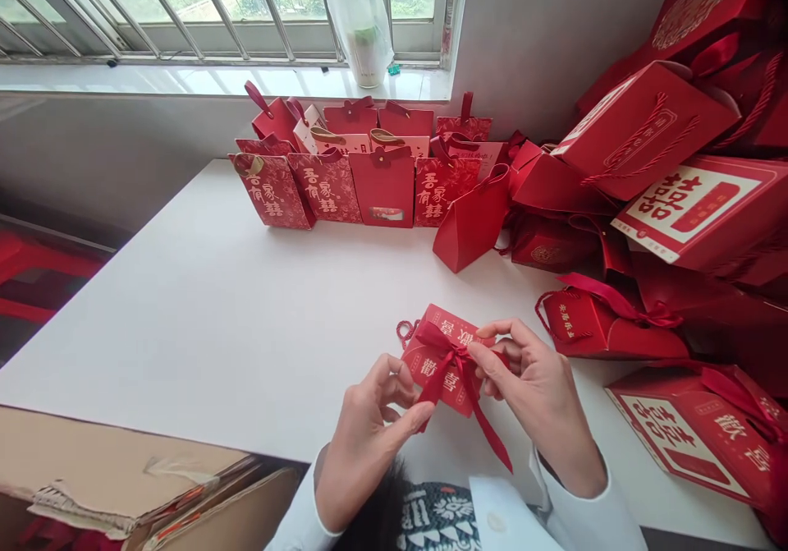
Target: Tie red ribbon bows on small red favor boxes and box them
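A small red gift box with gold characters lies on the white table near its front edge. A red ribbon is tied across it in a bow, one tail trailing toward me. My left hand pinches the ribbon's left loop between thumb and fingers. My right hand pinches the ribbon at the knot, fingers curled against the box's right side.
A row of small red gift bags stands at the table's far edge below the window. A pile of larger red bags and boxes fills the right side. A cardboard box sits at the lower left.
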Available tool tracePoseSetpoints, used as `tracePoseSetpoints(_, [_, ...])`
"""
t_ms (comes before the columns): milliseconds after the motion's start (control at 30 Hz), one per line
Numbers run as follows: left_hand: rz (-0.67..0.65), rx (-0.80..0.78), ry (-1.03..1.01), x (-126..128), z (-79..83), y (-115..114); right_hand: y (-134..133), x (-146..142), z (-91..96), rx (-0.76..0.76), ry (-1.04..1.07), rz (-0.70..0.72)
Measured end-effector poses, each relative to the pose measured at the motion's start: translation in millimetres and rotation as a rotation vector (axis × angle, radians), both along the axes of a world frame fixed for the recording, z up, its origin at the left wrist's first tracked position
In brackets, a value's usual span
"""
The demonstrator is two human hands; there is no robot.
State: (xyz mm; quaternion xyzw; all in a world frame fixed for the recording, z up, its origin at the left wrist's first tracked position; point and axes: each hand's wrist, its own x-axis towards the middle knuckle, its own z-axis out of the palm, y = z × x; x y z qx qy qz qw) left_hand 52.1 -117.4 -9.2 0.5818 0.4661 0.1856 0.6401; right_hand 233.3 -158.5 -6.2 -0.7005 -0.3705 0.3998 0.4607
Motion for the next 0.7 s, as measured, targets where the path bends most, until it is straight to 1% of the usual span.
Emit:
tracePoseSetpoints(133, [-0.004, 0.080, 0.015, 0.7, -3.6, 1.1, 3.4, -0.9, 1.3, 0.005, -0.070, 0.027])
tracePoseSetpoints(267, [0.002, 0.166, 0.075, -1.8, -3.6, 0.9, 4.6, -3.6, 1.2, 0.007, -0.122, 0.027])
tracePoseSetpoints(333, [0.012, 0.145, 0.103, -4.4, -2.3, 0.5, 4.9, -5.2, 1.0, 0.007, -0.161, 0.021])
tracePoseSetpoints(467, [0.005, 0.047, 0.132, -8.4, -1.1, -0.1, 5.3, -9.6, -0.1, 0.011, -0.274, -0.017])
tracePoseSetpoints(533, [0.005, 0.032, 0.135, -8.8, -2.1, -0.5, 5.4, -10.9, -0.4, 0.011, -0.301, -0.025])
tracePoseSetpoints(600, [0.010, 0.056, 0.130, -8.4, -2.9, -0.8, 5.6, -10.5, 0.0, 0.008, -0.288, -0.021])
tracePoseSetpoints(700, [0.005, 0.131, 0.120, -7.8, -2.1, -1.2, 6.0, -6.1, 1.2, -0.009, -0.174, 0.005])
